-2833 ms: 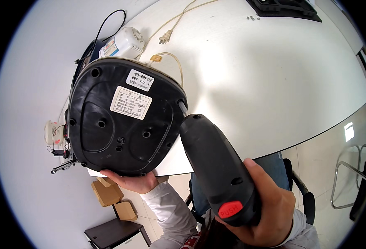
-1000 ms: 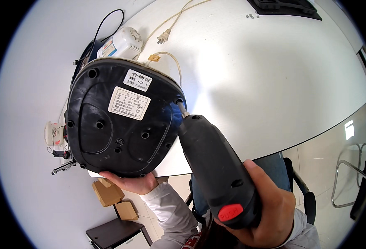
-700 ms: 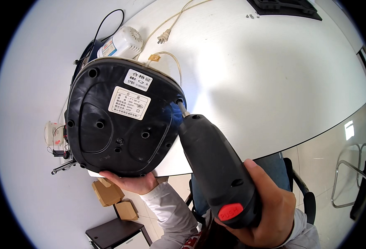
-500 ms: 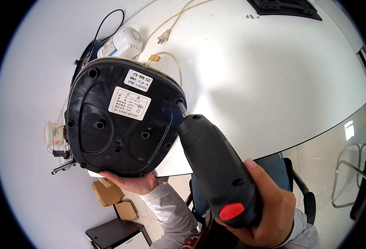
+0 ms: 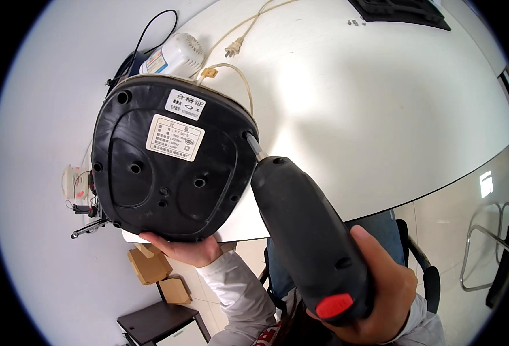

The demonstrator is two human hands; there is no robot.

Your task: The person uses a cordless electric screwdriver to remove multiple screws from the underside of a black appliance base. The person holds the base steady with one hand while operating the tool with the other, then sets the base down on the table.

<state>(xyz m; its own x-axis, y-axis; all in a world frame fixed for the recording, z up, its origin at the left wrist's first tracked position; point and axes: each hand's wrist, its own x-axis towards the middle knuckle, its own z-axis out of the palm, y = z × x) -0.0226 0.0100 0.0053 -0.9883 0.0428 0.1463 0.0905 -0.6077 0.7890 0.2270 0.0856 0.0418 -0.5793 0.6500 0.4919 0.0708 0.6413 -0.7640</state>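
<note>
Hiding its tip in a corner hole (image 5: 245, 134) of the base (image 5: 171, 173), the driver (image 5: 309, 225) is slanting over the table (image 5: 381, 138).
The right hand (image 5: 382, 289) is wrapping the driver, fingers partly hidden; the left hand (image 5: 188, 250) is gripping the base's lower edge, most fingers concealed.

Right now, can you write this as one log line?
left hand: holds black base by lower edge; right hand: holds black power screwdriver; bit: tip at hole near base's right edge
</note>
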